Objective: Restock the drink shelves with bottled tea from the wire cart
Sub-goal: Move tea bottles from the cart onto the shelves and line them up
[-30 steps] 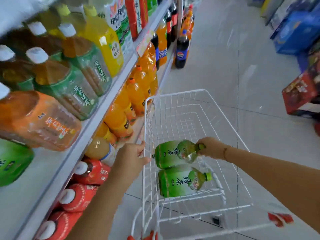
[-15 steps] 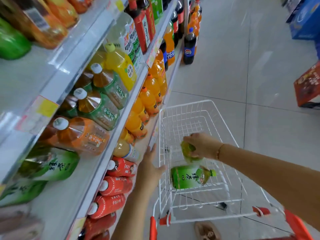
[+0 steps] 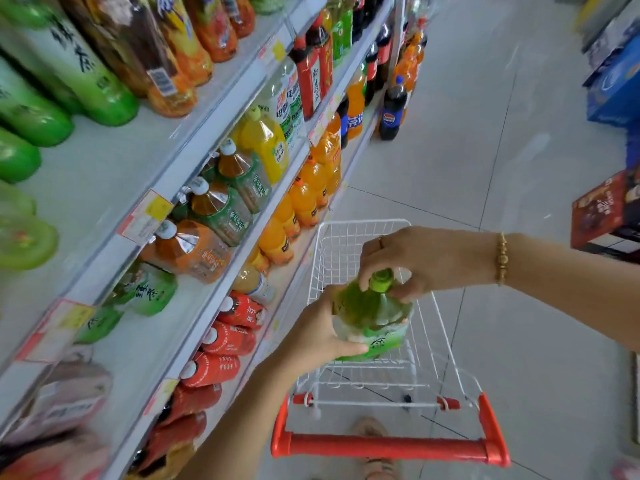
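The fingers of the right hand (image 3: 415,261) are curled down over the neck of the large green plastic bottle of tea (image 3: 374,317). Their tips (image 3: 365,280) pinch just beside its green screw cap (image 3: 381,282), which stands up between them. The neck grip probably serves to steer the heavy bottle and keep it upright.

The left hand (image 3: 311,337) takes the weight. Its palm lies against the bottle's left side, with the thumb (image 3: 346,349) stretched along the lower label and the other fingers hidden behind the body, so I cannot tell how far they wrap.

The bottle is held cap-up, tilted a little, above the white wire cart (image 3: 363,225). It hangs over the left half of the basket, towards the end with the red handle bar (image 3: 381,448). Whether another bottle lies beneath it I cannot tell.

The cart's left rim stands just beside the white metal drink shelves (image 3: 214,306). On the middle shelf, near its front edge, lie similar green-labelled tea bottles (image 3: 149,292) with bare shelf beside them, which looks like the likely place for this one.
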Demonstrator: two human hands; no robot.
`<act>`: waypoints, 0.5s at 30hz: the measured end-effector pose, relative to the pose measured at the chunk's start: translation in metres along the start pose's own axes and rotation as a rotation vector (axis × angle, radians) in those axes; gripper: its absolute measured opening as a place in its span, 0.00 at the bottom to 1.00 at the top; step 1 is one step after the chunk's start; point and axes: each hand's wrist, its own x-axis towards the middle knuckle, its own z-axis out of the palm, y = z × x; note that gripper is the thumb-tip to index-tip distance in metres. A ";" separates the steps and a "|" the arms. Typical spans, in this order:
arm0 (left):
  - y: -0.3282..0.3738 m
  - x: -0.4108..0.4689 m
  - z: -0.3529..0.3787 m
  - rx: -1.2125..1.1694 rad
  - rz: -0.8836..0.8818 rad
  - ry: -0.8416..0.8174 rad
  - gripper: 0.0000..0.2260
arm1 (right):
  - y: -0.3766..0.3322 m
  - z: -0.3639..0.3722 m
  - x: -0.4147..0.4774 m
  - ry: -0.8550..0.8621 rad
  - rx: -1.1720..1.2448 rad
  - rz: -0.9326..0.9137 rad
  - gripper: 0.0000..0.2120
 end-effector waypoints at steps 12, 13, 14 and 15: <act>-0.053 0.009 0.022 -0.116 -0.123 0.365 0.31 | 0.070 0.080 0.064 0.420 0.785 0.253 0.11; -0.058 0.014 0.024 -0.137 -0.139 0.384 0.31 | 0.086 0.100 0.071 0.510 0.892 0.370 0.08; -0.064 0.018 0.025 -0.156 -0.152 0.401 0.31 | 0.103 0.123 0.078 0.570 0.944 0.514 0.05; -0.070 0.023 0.027 -0.180 -0.160 0.411 0.32 | 0.120 0.149 0.085 0.582 0.932 0.672 0.06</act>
